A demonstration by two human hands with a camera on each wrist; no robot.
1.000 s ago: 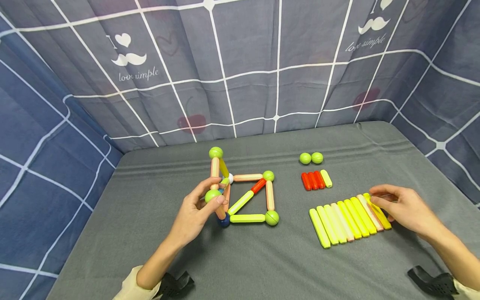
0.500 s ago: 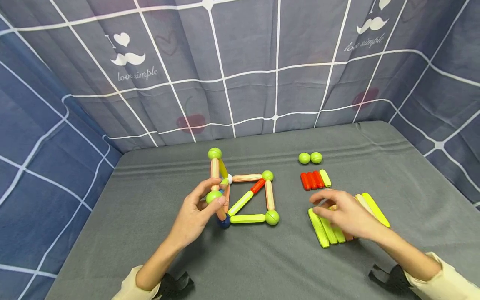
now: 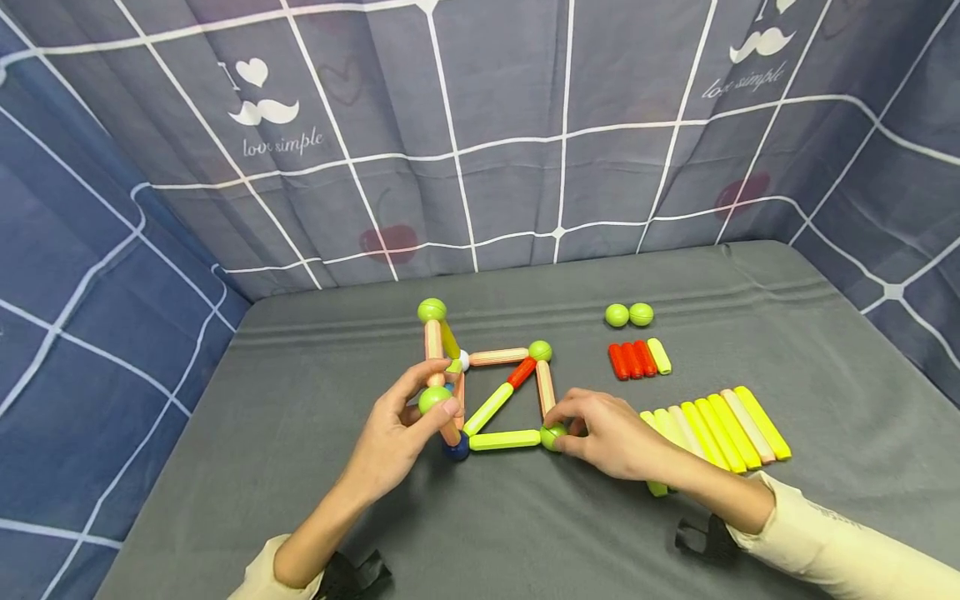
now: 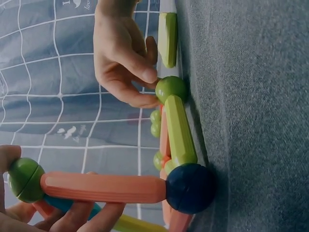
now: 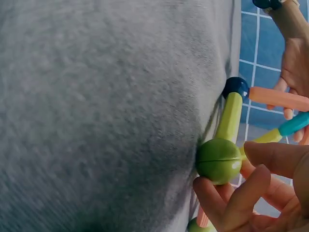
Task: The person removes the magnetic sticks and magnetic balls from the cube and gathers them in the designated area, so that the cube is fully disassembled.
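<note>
Six-ball frame (image 3: pixel 498 357) under two hands. The frame is standing on the grey-covered bench (image 3: pixel 300 475), left of the loose parts; its flat square is lying to the right and its upright side is rising at the left. Four of its balls are showing green, one navy (image 3: pixel 457 448) and one white (image 3: pixel 463 360). The navy ball is forming the near left corner of the square, the white ball the far left.

The left hand (image 3: pixel 390 425) is pinching one ball, the upper near green ball (image 3: pixel 435 400), its fingers also reaching behind the upright side. The right hand (image 3: pixel 611 429) is closing narrowly, thumb and fingers, around one other, the near right green ball (image 3: pixel 553 437). The remaining two green balls are occupying the upper far corner (image 3: pixel 431 310) and the far right corner (image 3: pixel 540 351).

One near lime rod (image 3: pixel 506 440) is linking the navy ball to the near right ball. Two short pieces, one lime (image 3: pixel 489 408) and one red (image 3: pixel 522 372), are making the square's diagonal. One short blue rod (image 5: pixel 293 124) is appearing in the right wrist view.

At the far right, two loose green balls (image 3: pixel 629 315) are lying side by side. Nearer, one short lime rod (image 3: pixel 659 356) is lying beside at least three short red rods (image 3: pixel 632 360). Nearer again, one row of long rods (image 3: pixel 738 425) is extending rightward, the right forearm hiding its full count.
</note>
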